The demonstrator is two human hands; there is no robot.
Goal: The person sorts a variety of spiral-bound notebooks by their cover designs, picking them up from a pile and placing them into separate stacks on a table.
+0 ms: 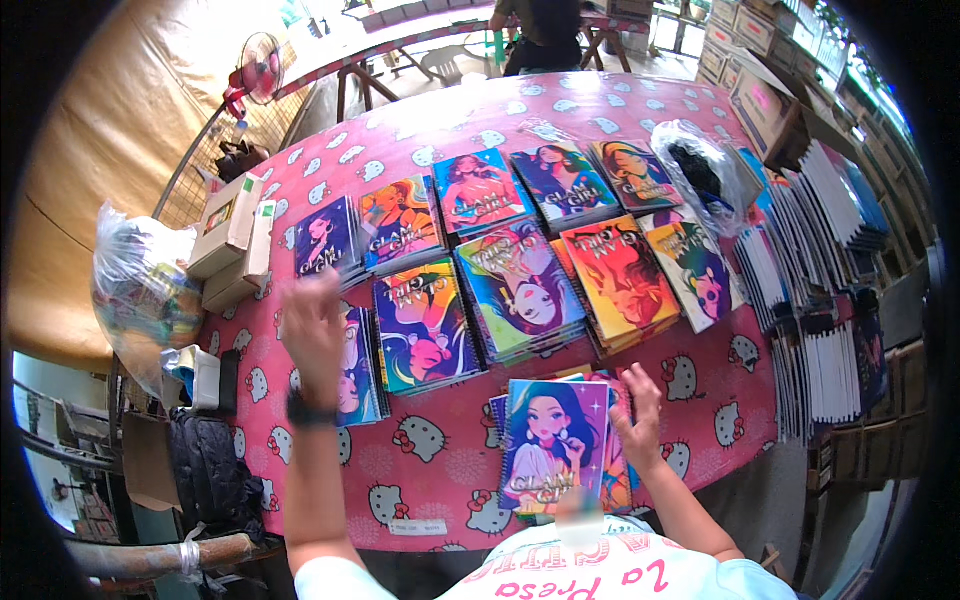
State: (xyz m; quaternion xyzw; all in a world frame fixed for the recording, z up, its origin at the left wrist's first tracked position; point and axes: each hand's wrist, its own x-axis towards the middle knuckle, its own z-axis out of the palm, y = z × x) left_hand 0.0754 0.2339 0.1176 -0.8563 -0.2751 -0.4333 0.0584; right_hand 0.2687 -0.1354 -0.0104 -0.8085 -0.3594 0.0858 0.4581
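OK, RH (640, 418) by notebks (548, 428)

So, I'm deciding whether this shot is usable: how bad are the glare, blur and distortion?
Head view: glare pales the far part of the pink tablecloth; head view: the left hand looks slightly blurred, while the front notebook is mostly crisp, with a smeared patch over its lower edge; head view: fisheye distortion bends straight edges, and the corners go black.
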